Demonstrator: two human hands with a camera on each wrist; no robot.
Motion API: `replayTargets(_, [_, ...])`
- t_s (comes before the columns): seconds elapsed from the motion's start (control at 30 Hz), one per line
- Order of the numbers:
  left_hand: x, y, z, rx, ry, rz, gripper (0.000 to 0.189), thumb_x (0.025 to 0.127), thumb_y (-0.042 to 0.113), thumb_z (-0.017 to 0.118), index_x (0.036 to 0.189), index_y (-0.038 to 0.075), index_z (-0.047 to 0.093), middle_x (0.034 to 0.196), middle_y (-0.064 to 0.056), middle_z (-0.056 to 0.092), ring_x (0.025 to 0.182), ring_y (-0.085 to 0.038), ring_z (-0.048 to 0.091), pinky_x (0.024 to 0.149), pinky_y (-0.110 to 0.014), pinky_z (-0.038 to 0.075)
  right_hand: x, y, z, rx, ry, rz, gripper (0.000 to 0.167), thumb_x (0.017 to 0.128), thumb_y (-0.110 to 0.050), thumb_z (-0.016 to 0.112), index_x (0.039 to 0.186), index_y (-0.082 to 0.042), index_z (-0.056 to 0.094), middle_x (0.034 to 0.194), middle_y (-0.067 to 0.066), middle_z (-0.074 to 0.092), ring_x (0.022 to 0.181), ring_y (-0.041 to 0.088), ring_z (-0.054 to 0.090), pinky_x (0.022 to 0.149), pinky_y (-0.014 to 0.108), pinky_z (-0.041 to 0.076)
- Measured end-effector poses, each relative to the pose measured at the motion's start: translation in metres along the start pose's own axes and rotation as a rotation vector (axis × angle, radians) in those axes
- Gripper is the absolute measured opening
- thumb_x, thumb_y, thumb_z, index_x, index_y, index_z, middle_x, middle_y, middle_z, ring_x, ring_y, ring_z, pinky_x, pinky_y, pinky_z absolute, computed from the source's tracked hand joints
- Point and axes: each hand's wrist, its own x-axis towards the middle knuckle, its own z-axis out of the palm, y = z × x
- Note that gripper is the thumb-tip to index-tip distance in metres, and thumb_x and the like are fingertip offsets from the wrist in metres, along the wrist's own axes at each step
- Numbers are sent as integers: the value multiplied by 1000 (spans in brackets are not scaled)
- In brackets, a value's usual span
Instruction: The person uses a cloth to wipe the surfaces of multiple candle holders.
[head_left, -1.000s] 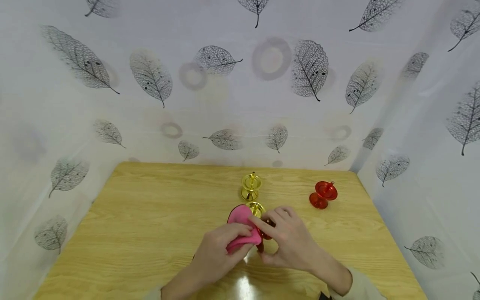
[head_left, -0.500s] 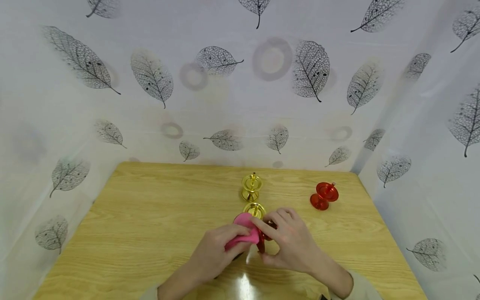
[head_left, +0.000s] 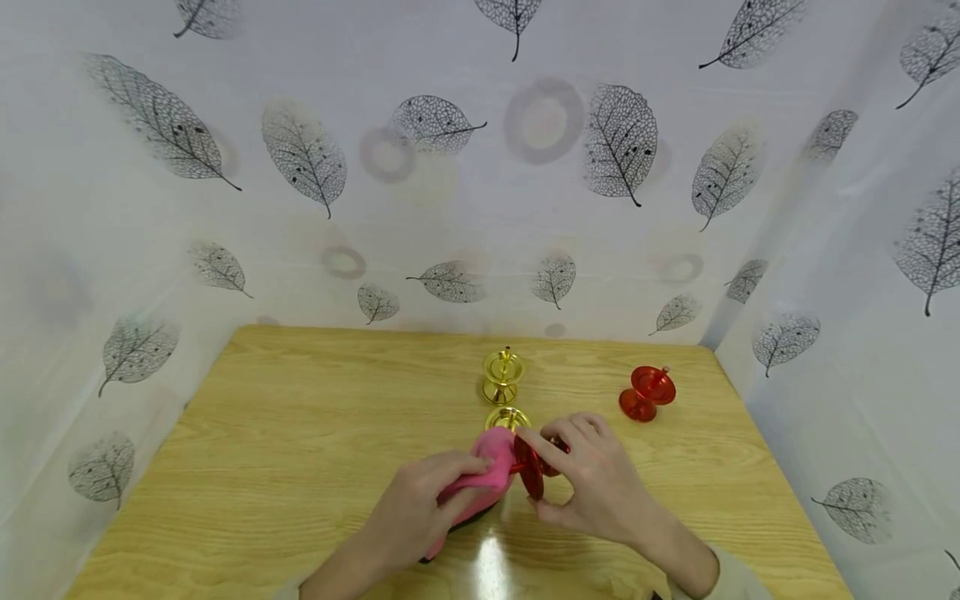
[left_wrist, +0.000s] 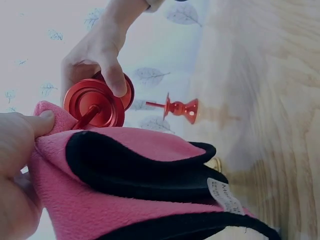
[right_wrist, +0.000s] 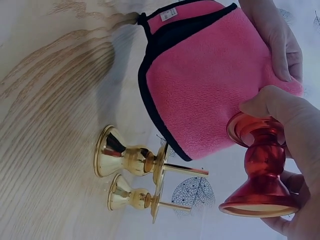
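Observation:
My left hand point(head_left: 416, 504) pinches a pink cloth point(head_left: 495, 454) with black edging and a small white label, which hangs in folds from the fingers. My right hand point(head_left: 596, 479) grips a shiny red candlestick point(right_wrist: 265, 167) by its dish, thumb on the rim. The candlestick is tipped sideways in the head view, with its dish and thin pin point(left_wrist: 89, 116) turned toward the cloth. Cloth and pin overlap in the left wrist view. Just beyond the hands stands a gold candlestick point(head_left: 508, 418), its lower part hidden behind the cloth in the head view.
Another gold candlestick point(head_left: 500, 387) stands upright farther back. To the right is a second red candlestick point(head_left: 648, 392), also upright. All stand on a wood-grain table point(head_left: 315, 400), enclosed at the back and sides by a white leaf-print curtain point(head_left: 465, 208).
My right hand has shifted slightly right with the red candlestick, uncovering more of its dish and pin. My left hand has drawn slightly left, and the cloth now hangs lower toward the front.

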Motion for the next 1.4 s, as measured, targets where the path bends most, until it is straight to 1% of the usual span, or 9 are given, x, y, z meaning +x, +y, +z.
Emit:
replayTargets(0.13, [-1,-1,0,18,8,27,30,85,-3,82,112,8,75,107,-4,81,99,-18,79,93,-20,62,0,0,0,10,-2,-6,87,51,-41,97,131,-17,72,99,-2,66,88,15,60,85,44,56])
replayTargets(0.37, [2,4,1,34,-17,-25,24,88,7,83,111,11,75,109,-1,81,101,-13,78,94,-20,62,2,-3,2,8,-6,-34,92,51,-45,99,134,-18,70,100,-3,65,89,15,60,86,43,55])
replayTargets(0.43, [3,3,2,48,-13,-6,25,87,8,84,111,11,76,109,-2,81,102,-14,78,94,-20,62,3,-5,3,22,-7,-42,93,51,-44,99,134,-16,70,101,-2,65,89,15,59,86,41,54])
replayTargets(0.6, [7,3,4,60,2,45,28,85,5,85,111,11,75,108,-2,81,101,-15,78,93,-21,62,5,-8,5,85,-3,-34,88,50,-37,98,130,-11,72,104,-1,65,93,15,59,88,38,53])
replayTargets(0.77, [6,3,2,57,0,27,30,84,5,85,111,11,75,109,-3,81,101,-16,78,94,-21,62,5,-7,6,96,18,-33,84,49,-37,98,126,-12,74,103,-1,65,94,15,59,87,39,54])
replayTargets(0.9, [3,0,1,69,10,50,29,86,4,84,113,10,75,109,-4,81,100,-18,79,94,-23,63,4,-6,6,98,30,-34,83,49,-39,98,125,-13,75,103,-2,67,96,16,60,89,40,55])
replayTargets(1.1, [1,1,0,39,34,63,30,86,0,81,114,8,74,110,-7,81,100,-20,79,94,-21,62,2,-4,6,136,72,-20,77,51,-35,97,123,-14,76,106,-1,71,97,18,64,96,47,53])
replayTargets(1.27, [1,2,-1,45,43,57,33,83,-4,82,113,7,74,108,-7,81,99,-21,79,94,-21,62,2,-3,6,153,84,-44,75,53,-35,98,121,-13,77,107,0,72,96,18,65,98,48,52])
replayTargets(1.4, [4,3,1,55,35,56,32,84,-1,84,112,9,74,107,-4,81,98,-16,79,92,-19,62,3,-6,6,127,76,-73,74,54,-39,99,121,-13,77,106,0,72,96,17,65,97,48,54])
